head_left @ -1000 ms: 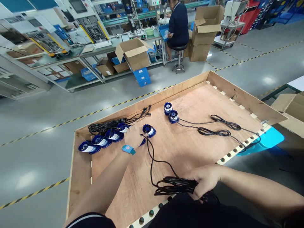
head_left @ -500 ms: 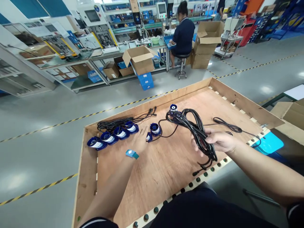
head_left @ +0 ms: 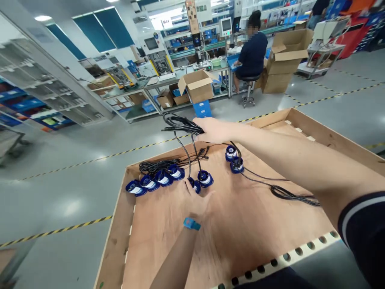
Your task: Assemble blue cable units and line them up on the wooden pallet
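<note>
My right hand (head_left: 212,130) is closed round a looped bundle of black cable (head_left: 182,124), held above the far side of the wooden tray. Two strands hang from that bundle to a pair of blue round-topped units with white labels, one of them this blue unit (head_left: 205,179). Just in front of the pair, my left hand (head_left: 195,200) is spread, thumb out to the right, with its fingers against the nearer blue unit (head_left: 195,186). A row of several similar blue units (head_left: 164,177) stands to its left, with coiled black cables (head_left: 159,165) behind them.
Two more blue units, one being this unit (head_left: 237,165), stand right of centre, with a cable coil (head_left: 288,193) to their right. The wooden tray's raised side (head_left: 116,233) borders the work. Beyond are a carton (head_left: 198,86) and a seated person (head_left: 252,52).
My right hand has carried the cable bundle from the near right to the far left, above the blue units. My left hand has shifted slightly, and the camera view has turned left.
</note>
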### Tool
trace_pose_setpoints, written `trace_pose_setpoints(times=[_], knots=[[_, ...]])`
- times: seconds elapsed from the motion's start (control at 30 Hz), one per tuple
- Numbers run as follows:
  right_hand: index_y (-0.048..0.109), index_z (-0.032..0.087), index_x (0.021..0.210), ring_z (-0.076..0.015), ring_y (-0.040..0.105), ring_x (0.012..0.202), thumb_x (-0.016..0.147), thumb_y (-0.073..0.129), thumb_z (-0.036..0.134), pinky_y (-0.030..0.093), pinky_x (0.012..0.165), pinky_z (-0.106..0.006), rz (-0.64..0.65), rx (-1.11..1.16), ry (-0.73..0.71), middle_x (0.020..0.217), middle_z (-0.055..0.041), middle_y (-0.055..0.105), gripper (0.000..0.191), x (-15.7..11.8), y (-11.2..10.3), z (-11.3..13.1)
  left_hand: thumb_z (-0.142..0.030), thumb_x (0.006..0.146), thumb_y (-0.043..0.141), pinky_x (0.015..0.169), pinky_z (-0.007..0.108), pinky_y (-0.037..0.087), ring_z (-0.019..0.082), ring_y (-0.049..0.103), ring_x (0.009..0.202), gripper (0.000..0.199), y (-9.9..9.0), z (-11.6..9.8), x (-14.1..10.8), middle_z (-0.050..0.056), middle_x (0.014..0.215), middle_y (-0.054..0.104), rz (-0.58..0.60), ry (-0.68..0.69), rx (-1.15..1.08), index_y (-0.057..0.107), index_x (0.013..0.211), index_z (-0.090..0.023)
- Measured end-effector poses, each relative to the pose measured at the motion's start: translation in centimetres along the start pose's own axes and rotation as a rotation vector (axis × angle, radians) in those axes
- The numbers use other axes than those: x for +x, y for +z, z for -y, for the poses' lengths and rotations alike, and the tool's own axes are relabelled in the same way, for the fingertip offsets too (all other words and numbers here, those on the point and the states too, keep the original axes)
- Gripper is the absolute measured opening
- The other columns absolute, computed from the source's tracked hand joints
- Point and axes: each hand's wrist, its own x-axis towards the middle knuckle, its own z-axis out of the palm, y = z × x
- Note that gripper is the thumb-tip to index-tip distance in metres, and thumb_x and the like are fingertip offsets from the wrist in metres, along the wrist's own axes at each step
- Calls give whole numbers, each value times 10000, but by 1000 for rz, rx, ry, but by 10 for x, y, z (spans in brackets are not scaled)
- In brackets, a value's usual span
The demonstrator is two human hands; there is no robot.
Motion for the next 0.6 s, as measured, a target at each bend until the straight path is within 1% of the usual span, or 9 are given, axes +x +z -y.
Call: trace_pose_setpoints(times=[0.03,0.1,0.17,0.23,0.33,0.43,0.5,0.6], knots=[[511,98,1155,-232,595,952,914,605,162,495,903,-387,6,-86,-23,1037,-87,620,267,14,6,-1,-625,716,812,1209,598,313,429,220,1517,1283,8,-6,3,287,1613,216,-14,-50,17,34,1607,-127],[489,101,1237,-255,607,970,927,570,140,500,882,-392,31,-225,-81,1093,-116,621,324,39,21,-6,-630,739,792,1182,633,327,453,272,1488,1260,25,-12,14,319,1575,262,-64,-152,43,42,1599,-97],[483,119,1284,-265,616,978,936,532,119,506,868,-391,53,-329,-135,1125,-129,621,351,59,42,-14,-649,775,749,1161,653,338,470,308,1462,1220,40,-13,27,342,1550,278,-106,-200,61,53,1595,-74],[497,142,1302,-269,623,992,954,481,105,509,866,-386,73,-393,-187,1137,-132,626,350,75,67,-24,-672,800,705,1159,656,334,478,313,1451,1191,52,-11,38,355,1537,280,-121,-190,75,68,1589,-47],[545,161,1287,-290,625,1044,987,407,112,511,868,-389,113,-420,-242,1165,-144,631,334,93,107,-38,-687,839,641,1188,647,289,485,276,1454,1140,62,-10,49,369,1499,307,-144,-131,103,123,1561,28],[564,168,1303,-300,614,1106,1004,373,112,503,886,-400,189,-384,-225,1207,-158,638,360,109,145,-44,-699,854,601,1201,664,247,495,248,1451,1111,69,-10,60,368,1473,325,-153,-96,110,164,1546,52],[584,170,1296,-291,622,1102,994,425,118,501,894,-403,250,-364,-189,1208,-161,654,345,121,166,-43,-708,853,590,1192,687,240,503,226,1455,1114,75,-10,69,368,1475,315,-138,-98,96,156,1554,42],[653,144,1171,-309,622,1106,910,631,166,487,942,-442,306,-362,-142,1177,-171,679,264,131,184,-44,-711,852,587,1192,685,238,508,194,1466,1118,83,-11,83,373,1475,297,-125,-115,92,164,1549,54]])
